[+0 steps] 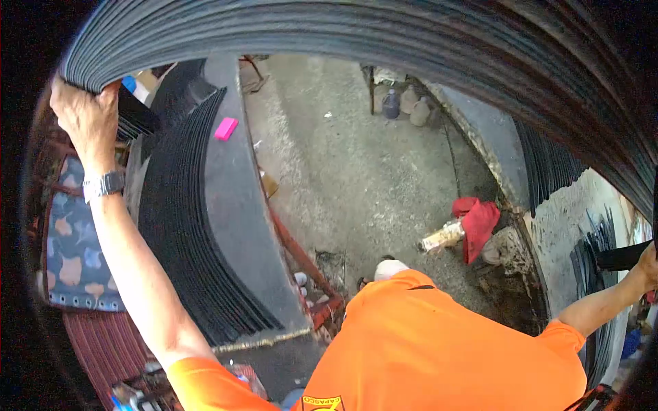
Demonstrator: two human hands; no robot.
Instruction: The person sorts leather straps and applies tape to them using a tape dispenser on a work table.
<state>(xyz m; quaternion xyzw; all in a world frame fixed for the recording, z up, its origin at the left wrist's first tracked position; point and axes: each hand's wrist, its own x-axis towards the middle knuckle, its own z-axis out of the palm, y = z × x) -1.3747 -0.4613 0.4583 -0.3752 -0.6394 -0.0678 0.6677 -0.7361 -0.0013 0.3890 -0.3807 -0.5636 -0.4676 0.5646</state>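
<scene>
A thick stack of long, flat, dark strips, rubber-like in look point(329, 34), arches across the top of the view. At upper left, my left hand point(86, 113) is closed around one end of the stack, thumb near its lower edge; a metal watch point(104, 185) is on that wrist. My right hand point(646, 268) is at the far right edge, partly cut off, with its fingers closed on a black strip-like piece point(622, 256). The stack runs down toward that hand, but whether the piece belongs to it cannot be made out.
On the left, a grey table point(236, 226) bears rows of black strips point(178, 198) and a pink block point(225, 129). A patterned cushion point(79, 253) lies beyond. Right: a second table point(483, 123) with strips, a red cloth point(478, 226), and jugs point(391, 104) on the concrete floor point(343, 171).
</scene>
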